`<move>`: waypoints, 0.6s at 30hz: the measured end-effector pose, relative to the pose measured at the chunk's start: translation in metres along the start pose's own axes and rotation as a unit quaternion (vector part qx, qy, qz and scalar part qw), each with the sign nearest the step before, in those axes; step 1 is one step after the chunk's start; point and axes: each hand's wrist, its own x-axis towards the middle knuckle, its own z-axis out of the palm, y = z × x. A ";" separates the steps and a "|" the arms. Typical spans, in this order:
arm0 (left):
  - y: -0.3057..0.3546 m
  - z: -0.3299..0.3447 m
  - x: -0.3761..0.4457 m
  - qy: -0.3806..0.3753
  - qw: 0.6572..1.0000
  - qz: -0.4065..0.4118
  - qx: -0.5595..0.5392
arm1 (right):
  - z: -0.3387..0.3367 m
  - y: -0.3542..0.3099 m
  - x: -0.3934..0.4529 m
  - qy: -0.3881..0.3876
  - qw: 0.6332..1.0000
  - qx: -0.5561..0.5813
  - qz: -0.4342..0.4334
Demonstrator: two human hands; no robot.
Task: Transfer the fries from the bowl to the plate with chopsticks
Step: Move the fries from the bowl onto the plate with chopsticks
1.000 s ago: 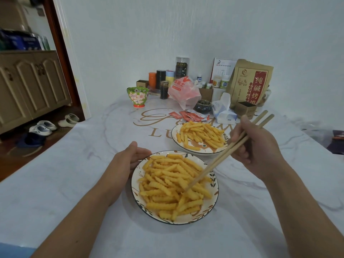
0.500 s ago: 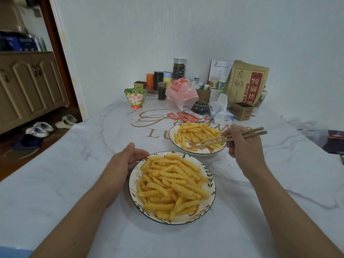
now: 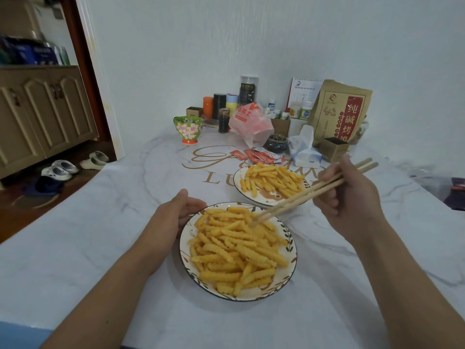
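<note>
A leaf-patterned bowl [image 3: 289,244] heaped with crinkle-cut fries [image 3: 234,250] sits on the marble table right in front of me. Behind it, to the right, stands a plate [image 3: 237,183] with more fries [image 3: 273,181] on it. My right hand [image 3: 349,197] grips a pair of wooden chopsticks [image 3: 312,190]; their tips reach down into the fries at the bowl's far edge. My left hand [image 3: 173,220] holds the bowl's left rim, thumb on top.
Red sauce packets [image 3: 256,156] lie just behind the plate. Along the wall stand a floral cup [image 3: 188,129], jars, a plastic bag [image 3: 251,122], a tissue pack [image 3: 303,147], a small box [image 3: 333,149] and a brown paper bag [image 3: 339,112]. The table's left edge drops to a floor with shoes [image 3: 60,170].
My right hand carried the chopsticks from the bowl to the plate half a second ago, and has now swung them back so the tips touch the bowl's fries. My left hand has stayed on the rim.
</note>
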 end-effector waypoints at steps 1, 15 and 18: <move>0.000 0.000 0.000 0.000 1.000 0.000 0.001 | 0.005 0.002 -0.003 -0.052 0.999 -0.001 0.017; -0.001 -0.001 0.000 0.006 1.000 -0.005 0.004 | 0.022 0.010 -0.016 -0.176 0.979 -0.101 -0.017; -0.001 -0.001 0.000 0.006 1.000 -0.005 0.006 | 0.018 0.002 -0.013 -0.085 0.994 -0.048 -0.041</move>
